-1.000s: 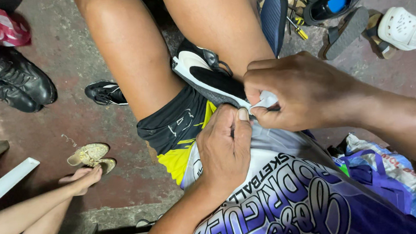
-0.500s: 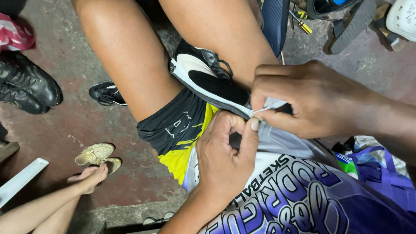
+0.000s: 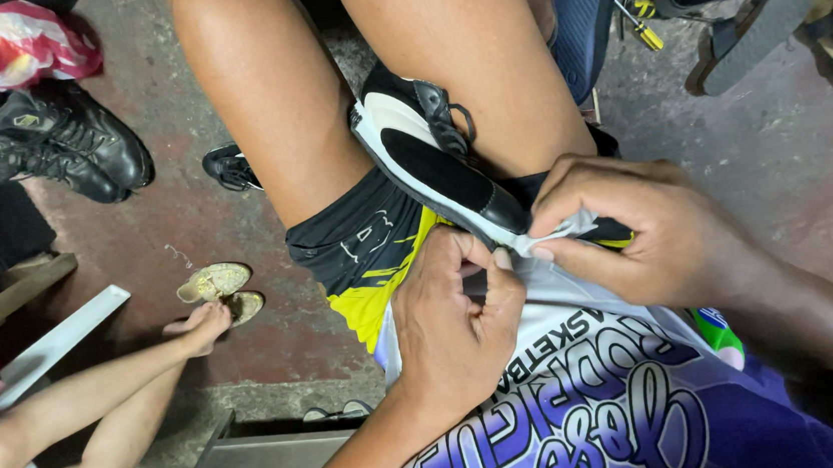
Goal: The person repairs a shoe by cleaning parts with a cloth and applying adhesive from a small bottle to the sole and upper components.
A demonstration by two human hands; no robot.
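Fingers of the right hand [image 3: 657,228] pinch a white strip [image 3: 569,231] at the toe of the shoe [image 3: 441,167], which rests on the lap between the thighs. Left hand [image 3: 454,321] curls just below, thumb and forefinger pressed together near the same edge. Work at the sole's toe edge seems in hand; it calls for a steady grip on the strip.

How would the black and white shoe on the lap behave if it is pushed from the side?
The shoe probably would not roll: it lies long and flat between the thighs. Its sole looks fairly stiff. The right hand pinches its end, so it would likely pivot there.
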